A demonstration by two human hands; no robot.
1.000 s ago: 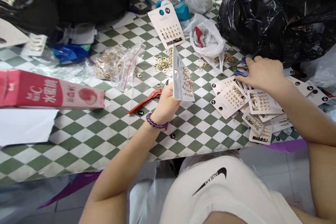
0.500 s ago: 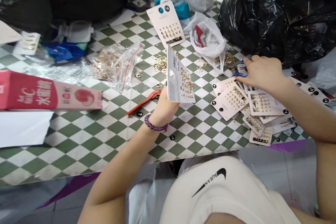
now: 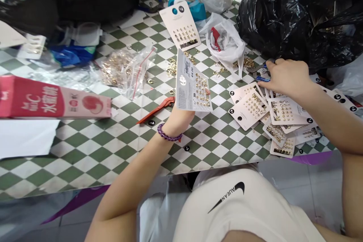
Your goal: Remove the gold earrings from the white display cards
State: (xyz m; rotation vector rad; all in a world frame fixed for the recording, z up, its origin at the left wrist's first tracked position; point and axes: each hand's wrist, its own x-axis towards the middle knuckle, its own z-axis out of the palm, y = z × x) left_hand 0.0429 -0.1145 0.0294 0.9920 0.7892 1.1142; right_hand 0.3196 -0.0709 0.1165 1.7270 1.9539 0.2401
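My left hand (image 3: pixel 183 115) is closed on an earring card (image 3: pixel 185 87), its printed back with a price turned toward me and rows of gold studs on it. Most of those fingers are hidden behind the card. Over on the right, my right hand (image 3: pixel 286 77) has its thumb and fingers around the blue handles of a pair of pliers (image 3: pixel 263 73), which lie low against the table. Just below that hand spreads a pile of earring cards (image 3: pixel 286 111). Another earring card (image 3: pixel 181 24) leans upright against a teal object (image 3: pixel 197 9) at the back.
Orange-handled pliers (image 3: pixel 155 110) lie left of my left wrist. Loose gold hooks (image 3: pixel 171 69) and a zip bag of gold pieces (image 3: pixel 120 69) sit behind. A pink carton (image 3: pixel 56 98) is at left. Black plastic bags (image 3: pixel 283 15) and a small white bag (image 3: pixel 225 41) stand at the back.
The card in my left hand has turned so more of its back faces me. My right hand has shifted slightly to the right along with the blue-handled pliers.
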